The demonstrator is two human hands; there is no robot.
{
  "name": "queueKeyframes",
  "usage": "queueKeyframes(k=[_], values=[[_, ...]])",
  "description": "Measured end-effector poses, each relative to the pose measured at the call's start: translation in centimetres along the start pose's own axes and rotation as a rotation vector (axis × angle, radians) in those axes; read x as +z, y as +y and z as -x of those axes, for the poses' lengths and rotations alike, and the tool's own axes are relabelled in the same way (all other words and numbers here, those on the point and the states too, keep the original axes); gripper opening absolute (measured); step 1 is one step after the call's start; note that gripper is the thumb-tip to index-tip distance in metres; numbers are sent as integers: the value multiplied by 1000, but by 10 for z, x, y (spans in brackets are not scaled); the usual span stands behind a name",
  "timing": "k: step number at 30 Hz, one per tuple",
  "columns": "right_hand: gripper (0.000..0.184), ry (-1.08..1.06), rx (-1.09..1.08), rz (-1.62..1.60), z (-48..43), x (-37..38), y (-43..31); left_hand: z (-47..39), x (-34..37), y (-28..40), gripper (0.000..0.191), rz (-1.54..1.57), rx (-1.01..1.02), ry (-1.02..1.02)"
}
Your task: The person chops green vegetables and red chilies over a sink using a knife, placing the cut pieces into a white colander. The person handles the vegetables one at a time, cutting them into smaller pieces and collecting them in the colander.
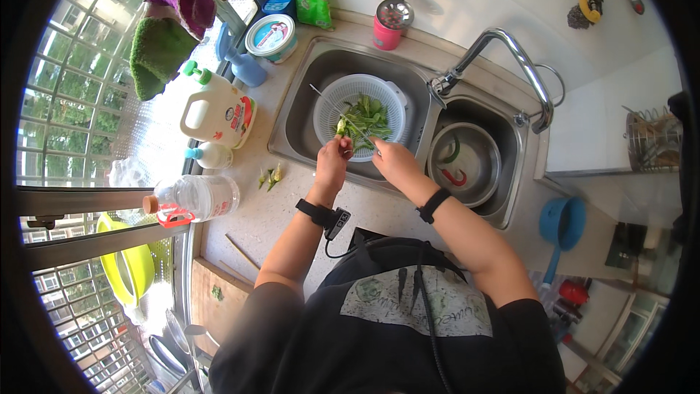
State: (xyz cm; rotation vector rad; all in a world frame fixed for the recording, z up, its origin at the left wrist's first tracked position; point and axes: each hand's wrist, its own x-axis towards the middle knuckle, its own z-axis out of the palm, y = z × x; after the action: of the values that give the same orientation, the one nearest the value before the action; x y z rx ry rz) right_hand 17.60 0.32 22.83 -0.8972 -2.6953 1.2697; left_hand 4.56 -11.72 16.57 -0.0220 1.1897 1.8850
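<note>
Over the near rim of a white plastic colander [328, 98], my left hand [334, 154] holds a small pale-green vegetable piece [342, 127]. My right hand [387, 154] grips a thin metal tool [358, 128], perhaps a knife or a chopstick; its tip lies by that piece. Green leaves [372, 115] fill much of the colander, which sits in the left basin of a steel double sink [295, 93]. In the right basin, a metal bowl [470, 164] contains a green pepper [454, 150] and a red pepper [455, 178]. Vegetable scraps [270, 176] lie on the counter left of my hands.
A chrome faucet [506, 38] arches above the right basin. Detergent bottles [219, 115], a clear plastic jug [202, 198] and a blue spray bottle [246, 65] line the window side. A wooden board [216, 301] lies at lower left, and a blue dipper [560, 224] at right.
</note>
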Motion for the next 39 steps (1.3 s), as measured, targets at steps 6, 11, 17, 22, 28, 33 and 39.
queueKeyframes(k=[6,11,17,22,28,33,39], values=[[39,20,-3,73,-17,7,-2,3,-4,5,23,-45,-2,6],[39,23,-9,86,-22,12,1,8,-5,7,22,-69,-19,12],[39,71,31,86,-24,8,21,11,-10,11,24,-57,30,-39],[31,94,69,-85,-14,7,34,9,-13,12,22,222,-53,-67],[23,191,48,-405,-2,6,40,9,-14,20,23,376,-62,-156],[29,98,228,-737,9,-20,25,16,3,24,28,594,-261,-399],[36,199,192,-848,11,-28,1,36,32,6,32,499,-475,-539]])
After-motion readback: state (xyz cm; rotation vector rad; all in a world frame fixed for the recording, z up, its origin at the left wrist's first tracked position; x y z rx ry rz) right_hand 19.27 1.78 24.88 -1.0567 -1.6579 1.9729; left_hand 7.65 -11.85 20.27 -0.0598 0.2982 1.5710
